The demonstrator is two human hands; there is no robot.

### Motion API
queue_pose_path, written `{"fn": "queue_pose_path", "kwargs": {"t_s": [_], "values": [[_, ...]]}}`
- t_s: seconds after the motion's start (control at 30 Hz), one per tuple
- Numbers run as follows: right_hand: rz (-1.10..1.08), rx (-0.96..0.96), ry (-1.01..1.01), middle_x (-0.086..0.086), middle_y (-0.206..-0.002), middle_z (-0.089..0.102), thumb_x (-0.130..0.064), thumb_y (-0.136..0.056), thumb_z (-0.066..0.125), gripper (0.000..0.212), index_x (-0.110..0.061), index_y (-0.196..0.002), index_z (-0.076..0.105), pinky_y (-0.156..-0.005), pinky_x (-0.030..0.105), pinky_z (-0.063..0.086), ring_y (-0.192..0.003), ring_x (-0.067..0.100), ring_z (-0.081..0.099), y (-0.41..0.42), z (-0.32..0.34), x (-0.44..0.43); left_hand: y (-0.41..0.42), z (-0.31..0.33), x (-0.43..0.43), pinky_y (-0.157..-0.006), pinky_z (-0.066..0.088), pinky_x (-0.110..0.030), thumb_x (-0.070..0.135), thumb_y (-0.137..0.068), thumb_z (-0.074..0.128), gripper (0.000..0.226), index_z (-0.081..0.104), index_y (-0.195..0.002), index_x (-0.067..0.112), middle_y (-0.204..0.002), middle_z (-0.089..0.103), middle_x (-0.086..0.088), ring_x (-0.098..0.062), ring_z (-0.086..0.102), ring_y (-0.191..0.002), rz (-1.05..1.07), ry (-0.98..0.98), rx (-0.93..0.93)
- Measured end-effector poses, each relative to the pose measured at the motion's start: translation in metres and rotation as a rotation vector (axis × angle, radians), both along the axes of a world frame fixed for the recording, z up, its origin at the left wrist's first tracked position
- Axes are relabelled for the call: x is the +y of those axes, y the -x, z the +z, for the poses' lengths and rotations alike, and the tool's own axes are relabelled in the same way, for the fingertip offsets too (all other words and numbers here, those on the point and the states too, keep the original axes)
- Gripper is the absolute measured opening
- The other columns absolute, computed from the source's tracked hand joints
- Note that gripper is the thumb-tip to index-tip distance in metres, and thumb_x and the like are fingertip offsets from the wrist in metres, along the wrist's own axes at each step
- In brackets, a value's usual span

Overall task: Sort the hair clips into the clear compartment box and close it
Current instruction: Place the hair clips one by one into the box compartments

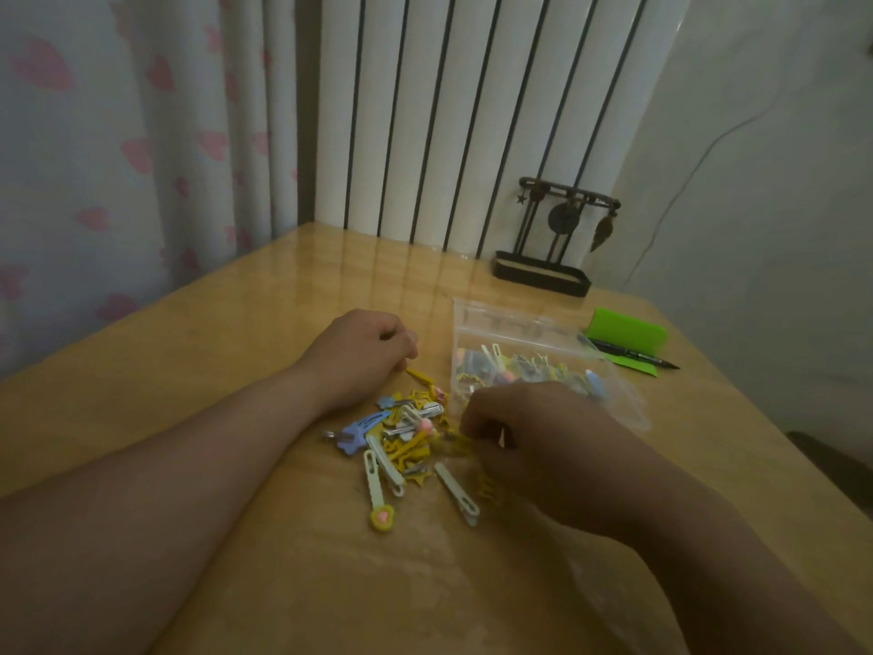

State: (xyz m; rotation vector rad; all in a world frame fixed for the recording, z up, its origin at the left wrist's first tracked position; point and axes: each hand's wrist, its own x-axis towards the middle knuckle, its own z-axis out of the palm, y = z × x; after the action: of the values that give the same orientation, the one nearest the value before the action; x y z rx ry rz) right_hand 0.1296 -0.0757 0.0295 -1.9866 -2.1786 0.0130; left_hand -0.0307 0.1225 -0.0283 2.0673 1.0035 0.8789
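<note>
Hair clips [401, 437] heaped on table [189, 371] beside clear compartment box [519, 333] holding more clips, left hand [359, 356] fingers pinching yellow clip [420, 374], right hand [543, 446] fingers curled into heap, grasp too blurred to tell.

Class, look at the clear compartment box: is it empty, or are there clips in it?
Not empty. Coloured clips show through the clear compartment box; a pile of clips lies on the table beside it.
</note>
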Motion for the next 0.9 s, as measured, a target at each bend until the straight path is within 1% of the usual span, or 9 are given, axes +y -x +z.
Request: {"fn": "queue_pose_path", "kwargs": {"t_s": [0.07,0.1,0.23,0.33,0.43,0.53,0.63,0.77,0.9], "values": [[-0.057,0.127,-0.086,-0.015,-0.085,0.066,-0.028,-0.096,0.066,0.006,-0.034,-0.095,0.066,-0.067,0.021,0.053,-0.083,0.002,0.061,-0.005,0.001,0.001,-0.001,0.0,0.0,-0.085,0.055,-0.036,0.032,-0.102,0.063,0.027,0.078,-0.084,0.02,-0.08,0.078,0.004,-0.015,0.071,-0.083,0.005,-0.004,0.003],[-0.095,0.214,-0.137,-0.014,-0.083,0.067,-0.027,-0.094,0.068,0.006,-0.034,-0.093,0.067,-0.067,0.02,0.052,-0.084,0.001,0.062,-0.009,0.002,0.003,-0.001,0.0,0.0,-0.083,0.055,-0.035,0.032,-0.102,0.062,0.027,0.079,-0.085,0.02,-0.08,0.078,0.004,-0.014,0.071,-0.081,0.008,-0.005,0.003],[-0.263,0.517,-0.259,-0.006,-0.079,0.072,-0.025,-0.096,0.071,0.009,-0.028,-0.088,0.072,-0.067,0.032,0.055,-0.074,0.007,0.067,-0.02,0.01,0.014,0.0,-0.002,0.002,-0.082,0.056,-0.037,0.035,-0.102,0.062,0.028,0.079,-0.085,0.022,-0.079,0.077,0.005,-0.016,0.071,-0.079,0.007,0.011,-0.008],[-0.353,0.593,-0.232,-0.004,-0.08,0.076,-0.023,-0.098,0.071,0.01,-0.023,-0.088,0.073,-0.062,0.029,0.05,-0.07,0.006,0.07,-0.024,0.02,0.025,0.001,-0.001,0.003,-0.082,0.057,-0.037,0.035,-0.102,0.061,0.028,0.078,-0.085,0.022,-0.079,0.077,0.004,-0.016,0.072,-0.08,0.009,0.019,-0.012],[-0.401,0.577,-0.147,-0.002,-0.076,0.075,-0.026,-0.098,0.071,0.012,-0.02,-0.089,0.076,-0.054,0.025,0.047,-0.064,0.005,0.067,-0.025,0.022,0.037,0.002,0.0,0.002,-0.081,0.057,-0.038,0.035,-0.103,0.06,0.029,0.078,-0.084,0.023,-0.078,0.077,0.004,-0.016,0.071,-0.079,0.008,0.019,-0.012],[-0.435,0.532,-0.062,-0.002,-0.08,0.076,-0.025,-0.099,0.069,0.015,-0.015,-0.092,0.078,-0.054,0.022,0.046,-0.064,0.006,0.065,-0.024,0.019,0.051,0.001,0.001,0.002,-0.082,0.058,-0.039,0.035,-0.103,0.06,0.03,0.078,-0.084,0.022,-0.079,0.077,0.004,-0.015,0.071,-0.079,0.003,0.009,0.0],[-0.465,0.51,0.006,0.006,-0.084,0.076,-0.021,-0.1,0.067,0.018,-0.012,-0.092,0.08,-0.055,0.025,0.047,-0.069,0.016,0.063,-0.021,0.021,0.065,0.001,0.002,0.002,-0.084,0.058,-0.039,0.037,-0.103,0.059,0.03,0.078,-0.084,0.023,-0.079,0.077,0.005,-0.014,0.071,-0.08,0.004,0.004,0.002],[-0.505,0.442,0.095,0.016,-0.089,0.078,-0.022,-0.094,0.073,0.019,-0.006,-0.09,0.082,-0.05,0.023,0.043,-0.063,0.018,0.057,-0.017,0.025,0.078,0.002,0.0,0.003,-0.085,0.059,-0.04,0.038,-0.103,0.059,0.03,0.078,-0.084,0.024,-0.08,0.077,0.004,-0.013,0.071,-0.08,0.004,0.006,0.0],[-0.54,0.371,0.172,0.019,-0.093,0.078,-0.027,-0.087,0.078,0.024,-0.004,-0.087,0.082,-0.06,0.028,0.047,-0.069,0.021,0.061,-0.014,0.022,0.086,0.002,0.001,0.003,-0.086,0.059,-0.041,0.037,-0.103,0.059,0.03,0.078,-0.085,0.023,-0.08,0.077,0.004,-0.014,0.071,-0.082,-0.001,0.006,-0.006]]}}
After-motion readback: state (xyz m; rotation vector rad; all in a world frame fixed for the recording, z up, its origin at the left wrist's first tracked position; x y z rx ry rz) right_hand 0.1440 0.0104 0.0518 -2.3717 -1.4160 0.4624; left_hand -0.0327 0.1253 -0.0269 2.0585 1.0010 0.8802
